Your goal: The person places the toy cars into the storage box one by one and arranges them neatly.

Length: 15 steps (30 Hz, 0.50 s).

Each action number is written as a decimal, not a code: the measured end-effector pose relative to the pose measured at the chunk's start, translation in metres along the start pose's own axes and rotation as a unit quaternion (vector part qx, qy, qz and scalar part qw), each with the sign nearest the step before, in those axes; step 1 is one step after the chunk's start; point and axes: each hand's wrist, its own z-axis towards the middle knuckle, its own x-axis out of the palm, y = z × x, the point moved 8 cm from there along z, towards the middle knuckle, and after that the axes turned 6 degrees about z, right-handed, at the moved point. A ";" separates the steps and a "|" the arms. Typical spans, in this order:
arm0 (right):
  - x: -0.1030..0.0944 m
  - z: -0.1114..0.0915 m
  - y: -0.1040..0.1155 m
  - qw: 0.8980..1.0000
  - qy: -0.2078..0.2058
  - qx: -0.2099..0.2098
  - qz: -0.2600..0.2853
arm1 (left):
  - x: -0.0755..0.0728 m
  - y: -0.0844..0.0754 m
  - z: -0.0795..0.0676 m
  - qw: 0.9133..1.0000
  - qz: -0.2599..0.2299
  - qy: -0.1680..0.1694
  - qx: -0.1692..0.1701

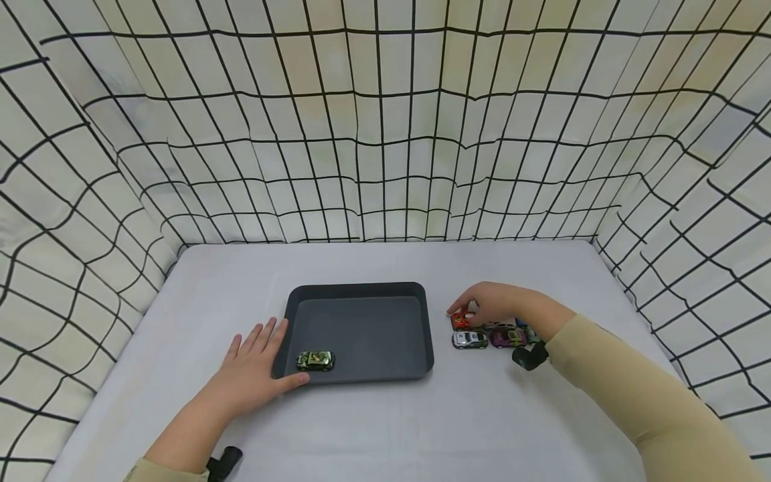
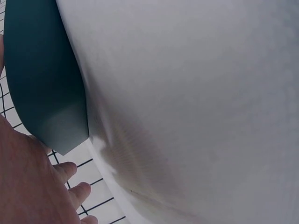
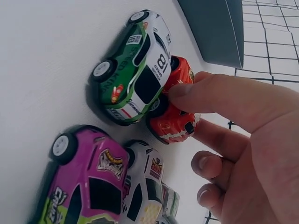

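Note:
A dark grey tray [image 1: 370, 325] lies on the white table, with a green camouflage-patterned toy car [image 1: 315, 361] in its lower left corner. My left hand [image 1: 253, 375] rests spread at the tray's left edge, fingers straight and thumb along the near corner. The left wrist view shows the tray's outer wall [image 2: 44, 74] beside that hand. Right of the tray, my right hand [image 1: 496, 304] pinches a red toy car [image 3: 173, 126] between thumb and fingers. Right against it stands a white and green toy car [image 3: 140, 67] marked 18.
A purple and yellow-green toy car [image 3: 88, 182] and a white toy car [image 3: 142, 179] stand close by in the same cluster, other cars partly hidden under my right hand. White cloth walls [image 1: 391, 161] with a black grid enclose the table at the back and sides.

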 end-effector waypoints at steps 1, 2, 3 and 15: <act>0.000 0.000 0.000 1.000 0.002 -0.001 0.007 | -0.001 -0.001 0.000 1.000 -0.003 0.000 0.002; 0.000 0.000 0.000 1.000 0.004 -0.004 0.012 | -0.001 -0.002 0.000 1.000 -0.003 0.002 0.002; -0.001 0.000 -0.002 1.000 0.006 -0.004 0.017 | -0.002 -0.003 -0.001 1.000 -0.004 0.003 0.003; -0.016 -0.005 -0.014 0.996 -0.009 0.007 0.091 | -0.012 -0.010 -0.005 1.000 -0.003 0.007 -0.005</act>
